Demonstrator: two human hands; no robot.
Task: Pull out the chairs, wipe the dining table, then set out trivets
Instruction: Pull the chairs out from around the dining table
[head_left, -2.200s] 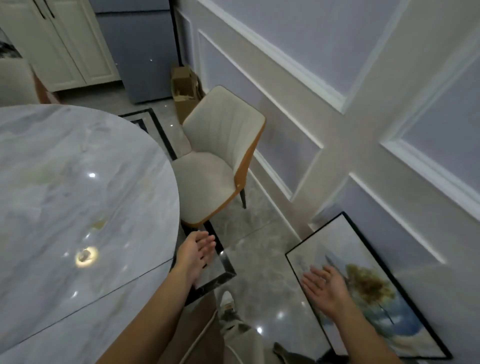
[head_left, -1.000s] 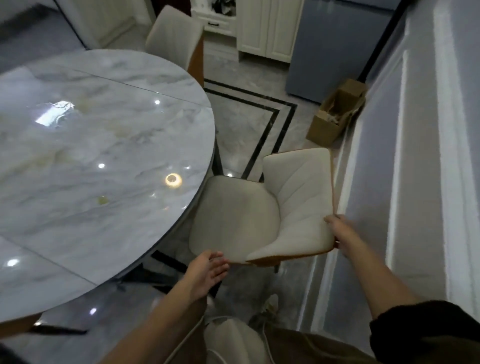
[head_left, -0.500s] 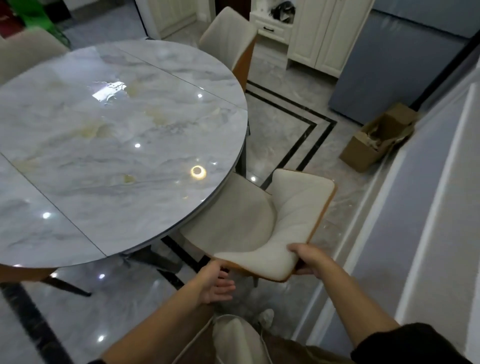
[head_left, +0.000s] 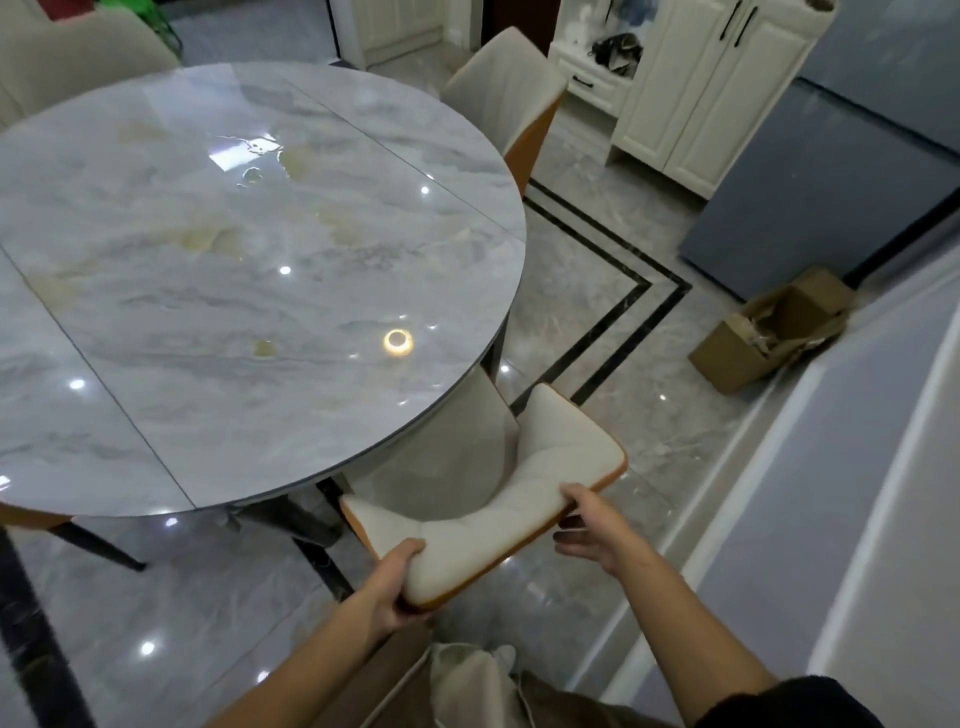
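Observation:
A round grey marble dining table (head_left: 218, 291) fills the left of the view, its top glossy with yellowish stains. A cream chair with an orange shell (head_left: 524, 483) stands at the table's near right edge, its seat partly under the top. My left hand (head_left: 397, 577) grips the near corner of the chair's backrest. On the backrest's right edge rests my right hand (head_left: 589, 525), thumb on top and fingers curled below. No cloth or trivets are in view.
A second cream chair (head_left: 511, 88) stands at the table's far side, a third (head_left: 62, 57) at the top left. An open cardboard box (head_left: 769, 332) lies by the right wall. White cabinets (head_left: 701, 88) and a grey appliance (head_left: 841, 171) stand behind.
The chair now sits closer to the table, seat partly under the top. My left hand has closed on the backrest corner, and the right hand shifted along the backrest edge. The camera swung left.

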